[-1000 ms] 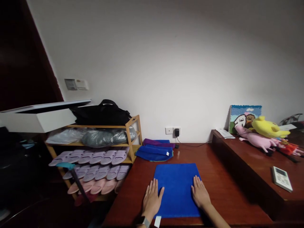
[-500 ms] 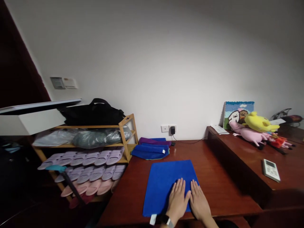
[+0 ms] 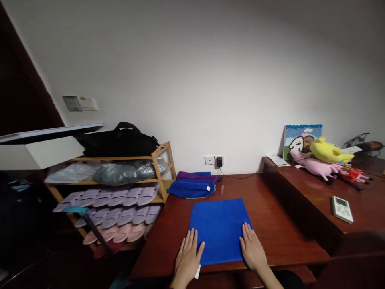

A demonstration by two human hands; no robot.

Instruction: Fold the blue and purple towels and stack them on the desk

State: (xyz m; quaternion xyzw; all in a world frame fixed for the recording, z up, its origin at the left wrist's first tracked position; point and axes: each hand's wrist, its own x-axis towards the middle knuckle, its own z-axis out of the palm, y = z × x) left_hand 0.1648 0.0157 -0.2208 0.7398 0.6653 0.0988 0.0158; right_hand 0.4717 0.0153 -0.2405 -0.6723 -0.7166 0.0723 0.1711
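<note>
A blue towel (image 3: 221,228) lies spread flat on the reddish-brown wooden table (image 3: 270,237), with a white tag (image 3: 197,272) at its near left corner. My left hand (image 3: 188,255) rests flat at the towel's left edge, fingers stretched out and thumb apart, partly covering that corner. At the opposite edge, my right hand (image 3: 253,247) lies flat with its fingertips on the towel. Neither hand grips anything. Behind the towel sit folded blue cloths (image 3: 191,188) and a purple cloth (image 3: 192,176).
A wooden shoe rack (image 3: 161,172) with lilac and pink slippers and a black bag (image 3: 120,140) stands left. On the raised right surface are plush toys (image 3: 317,164), a picture (image 3: 303,140) and a white remote (image 3: 342,209). A black plug (image 3: 219,161) sits in the wall socket.
My left hand has moved left from the towel's middle to its left edge. My right hand stays near the right edge. The hands are now wide apart, and the view has shifted slightly.
</note>
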